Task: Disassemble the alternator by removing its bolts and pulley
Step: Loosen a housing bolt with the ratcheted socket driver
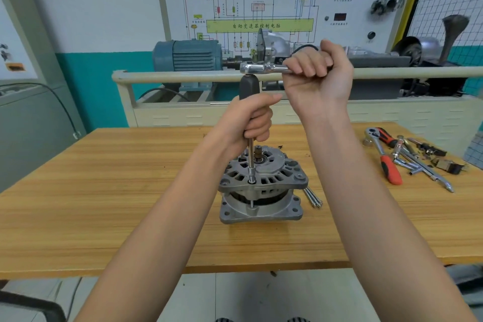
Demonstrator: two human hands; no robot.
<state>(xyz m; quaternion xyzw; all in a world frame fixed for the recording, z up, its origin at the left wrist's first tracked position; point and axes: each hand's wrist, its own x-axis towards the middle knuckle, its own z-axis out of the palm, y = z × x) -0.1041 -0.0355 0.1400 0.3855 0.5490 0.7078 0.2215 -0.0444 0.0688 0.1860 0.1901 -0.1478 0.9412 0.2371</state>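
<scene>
Left hand (252, 119): your grip wraps the driver (249, 91) upright over a bolt.
Alternator (261, 185): mid-tabletop (104, 191); heavy, rigid metal, likely stable; steady it by the housing.
Right hand (317, 73): your grip closes on the ratchet (264, 68) handle.
Bolts (312, 197): loose, just right of the alternator.

Matt cast-metal alternator (261, 183) (glossy chrome ratchet (264, 68)), wood-grain table (104, 204)

Wooden desk (104, 204). At its right end, a red-handled ratchet (386, 157) lying among loose chrome tools (418, 162). Behind the desk, a cream rail (183, 76); past it a blue electric motor (188, 56) coupled to a grey gearbox (269, 44). White wiring-diagram panel (251, 8) on the wall. Wire-grid board (449, 0) at far right.
</scene>
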